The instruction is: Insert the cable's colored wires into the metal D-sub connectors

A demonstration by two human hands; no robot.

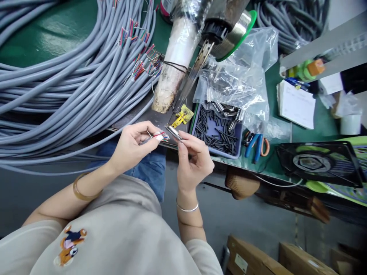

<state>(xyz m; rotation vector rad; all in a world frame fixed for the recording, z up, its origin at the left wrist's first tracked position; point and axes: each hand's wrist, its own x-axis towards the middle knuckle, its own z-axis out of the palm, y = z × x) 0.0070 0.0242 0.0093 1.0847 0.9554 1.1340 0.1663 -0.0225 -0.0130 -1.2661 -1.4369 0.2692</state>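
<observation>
**Wires and Connector, Tip to Tip**

At the far left we have grey cables point(65, 95) heaped in long curves over the green table point(64, 28), many of their stripped ends fanning out in red, blue and white. Right of these, our left hand point(133, 143) pinches a few thin coloured wires point(163, 136) between thumb and fingertips (we cannot tell which cable they belong to). The wire tips point right, just beside a slim metal connector point(173, 132); whether they touch it, we cannot tell.

Behind, a plastic-wrapped tube point(176, 57) leans down toward the table edge, and a yellow clip point(179, 119) lies near its foot. Our right hand point(195, 156) pinches the connector near its right end, thumb against fingers, so that it sits tilted in front of us, its left end higher in view.

Next to that hand stands a purple tray point(219, 152) of short black sleeves point(205, 130), with a clear bag point(241, 84) slumped over its back. Beyond the bag's upper left we see a green-rimmed spool point(237, 34). Further right come blue-handled pliers point(254, 147), a notepad point(298, 102) and a black fan point(318, 162).
</observation>
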